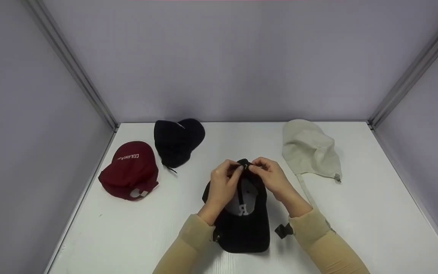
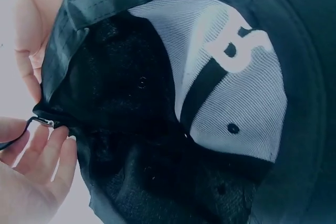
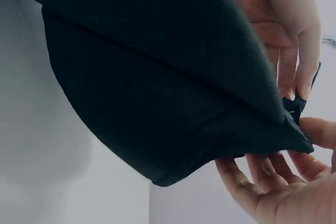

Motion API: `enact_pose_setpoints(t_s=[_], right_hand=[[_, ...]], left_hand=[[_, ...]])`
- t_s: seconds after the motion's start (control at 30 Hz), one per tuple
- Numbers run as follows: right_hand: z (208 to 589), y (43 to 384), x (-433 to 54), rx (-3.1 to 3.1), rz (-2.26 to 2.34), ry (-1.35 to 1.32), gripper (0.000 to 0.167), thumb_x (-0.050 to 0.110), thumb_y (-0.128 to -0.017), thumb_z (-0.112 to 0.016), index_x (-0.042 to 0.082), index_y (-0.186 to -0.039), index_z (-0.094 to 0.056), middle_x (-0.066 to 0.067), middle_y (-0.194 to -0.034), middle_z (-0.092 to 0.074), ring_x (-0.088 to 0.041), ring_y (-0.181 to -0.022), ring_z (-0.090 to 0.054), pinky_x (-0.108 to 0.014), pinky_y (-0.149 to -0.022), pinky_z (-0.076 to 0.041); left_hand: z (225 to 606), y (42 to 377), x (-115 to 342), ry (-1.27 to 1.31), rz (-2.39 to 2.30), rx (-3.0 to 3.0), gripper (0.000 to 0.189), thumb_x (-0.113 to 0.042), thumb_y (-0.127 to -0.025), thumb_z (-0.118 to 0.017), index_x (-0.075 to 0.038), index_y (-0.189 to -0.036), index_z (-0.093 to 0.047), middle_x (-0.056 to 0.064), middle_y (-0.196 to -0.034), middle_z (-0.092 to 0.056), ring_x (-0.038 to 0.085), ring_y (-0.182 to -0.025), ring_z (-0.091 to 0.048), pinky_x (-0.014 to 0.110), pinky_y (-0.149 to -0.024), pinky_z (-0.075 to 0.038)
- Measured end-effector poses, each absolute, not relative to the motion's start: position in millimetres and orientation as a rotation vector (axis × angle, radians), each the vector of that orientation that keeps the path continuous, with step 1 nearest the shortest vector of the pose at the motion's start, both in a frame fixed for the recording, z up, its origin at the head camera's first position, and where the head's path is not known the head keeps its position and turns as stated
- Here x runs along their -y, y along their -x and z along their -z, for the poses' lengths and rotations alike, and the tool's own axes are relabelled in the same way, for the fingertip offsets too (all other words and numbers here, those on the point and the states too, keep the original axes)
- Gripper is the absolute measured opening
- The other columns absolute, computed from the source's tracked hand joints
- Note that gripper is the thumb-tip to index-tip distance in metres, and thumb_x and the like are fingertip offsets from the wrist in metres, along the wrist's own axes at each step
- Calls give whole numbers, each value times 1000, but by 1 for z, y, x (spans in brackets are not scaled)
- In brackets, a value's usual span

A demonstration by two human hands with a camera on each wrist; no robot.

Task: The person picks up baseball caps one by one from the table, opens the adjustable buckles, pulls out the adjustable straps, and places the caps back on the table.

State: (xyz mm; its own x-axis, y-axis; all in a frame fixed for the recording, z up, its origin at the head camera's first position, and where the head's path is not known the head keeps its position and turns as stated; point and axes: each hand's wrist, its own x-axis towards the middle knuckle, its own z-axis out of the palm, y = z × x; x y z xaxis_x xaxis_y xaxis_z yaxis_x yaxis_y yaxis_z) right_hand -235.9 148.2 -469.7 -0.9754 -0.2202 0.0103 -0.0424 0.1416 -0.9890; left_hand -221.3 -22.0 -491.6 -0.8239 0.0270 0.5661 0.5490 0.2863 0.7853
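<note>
Left grip (image 1: 222,183) pinches strap (image 2: 16,140) by buckle (image 2: 43,121); right grip (image 1: 274,179) pinches back edge of black cap (image 1: 243,236).

A dark red cap (image 1: 129,173) with white lettering lies just beside the left edge of the white worktop (image 1: 386,220), its rounded opening turned toward the near edge. A black cap (image 1: 175,142) with a small white mark sits at the far edge, nearer the far left corner, a thin dark cord reaching from it. Toward the far right corner, a pale beige cap (image 1: 308,146) lies rumpled at the far edge, its long strap trailing nearward. Grey panels (image 1: 219,61) rise behind the far edge and along both sides, with metal posts (image 1: 72,62) at the far corners.
</note>
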Motion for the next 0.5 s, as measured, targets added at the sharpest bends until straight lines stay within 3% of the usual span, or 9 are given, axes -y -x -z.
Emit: enact_pose_setpoints(t_s=[0.2,0.5], right_hand=[[448,225,-148,-2295,1939,242,11,0,-96,-56,-10,-97,-61,-5,-83,-59,-20,-77,-54,-28,-67,-47],[446,223,-150,-2240,1971,352,13,1,-97,-56,-11,-98,-60,-4,-87,-59,-19,-79,-55,-28,-69,-48]], left_hand=[[485,225,31,305,1689,2164,10,-15,-97,-61,-5,-96,-64,3,-83,-71,16,-75,-68,30,-68,-54],[483,228,39,373,1713,2185,11,-16,-98,-61,-5,-96,-63,0,-78,-68,23,-72,-67,29,-64,-52]])
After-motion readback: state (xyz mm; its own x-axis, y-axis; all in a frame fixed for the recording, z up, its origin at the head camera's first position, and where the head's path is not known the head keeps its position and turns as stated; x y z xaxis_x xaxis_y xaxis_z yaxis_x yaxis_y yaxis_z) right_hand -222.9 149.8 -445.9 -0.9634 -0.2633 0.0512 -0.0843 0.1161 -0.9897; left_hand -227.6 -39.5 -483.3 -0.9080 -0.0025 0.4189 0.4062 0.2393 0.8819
